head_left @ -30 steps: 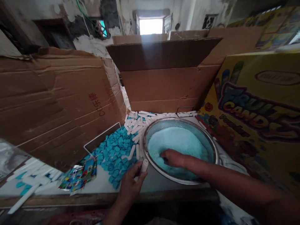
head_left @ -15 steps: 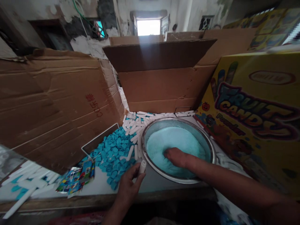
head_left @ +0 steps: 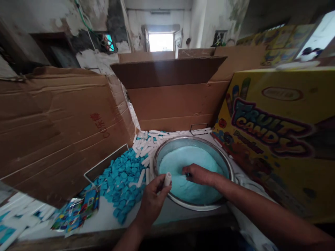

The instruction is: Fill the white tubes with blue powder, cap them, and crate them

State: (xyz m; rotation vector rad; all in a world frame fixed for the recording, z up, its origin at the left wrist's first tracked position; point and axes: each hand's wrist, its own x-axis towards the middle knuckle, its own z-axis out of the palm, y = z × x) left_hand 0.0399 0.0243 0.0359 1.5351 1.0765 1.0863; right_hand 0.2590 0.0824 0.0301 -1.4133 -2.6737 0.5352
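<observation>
My left hand (head_left: 153, 198) pinches a small white plastic tube (head_left: 167, 179) with its open end up, at the near left rim of a metal bowl (head_left: 195, 206). Pale blue powder (head_left: 193, 157) fills much of the bowl. Over the powder, my right hand (head_left: 197, 174) is closed, fingers pointing down and left. A small dark thing shows at its fingertips, too little visible to name. To the left of the bowl lies a heap of blue caps (head_left: 123, 174), with many loose white tubes (head_left: 146, 146) behind and beside it.
Cardboard sheets (head_left: 60, 122) stand at the left, and an open cardboard box (head_left: 172, 104) rises behind the bowl. A yellow fruit candy box (head_left: 272, 104) borders the right. Colourful wrappers (head_left: 75, 212) and more white tubes (head_left: 28, 212) lie at the front left.
My left hand has moved right with the tube, up to the bowl's rim. My right hand has come up slightly from the powder, and the dark thing now shows. The view has shifted a little.
</observation>
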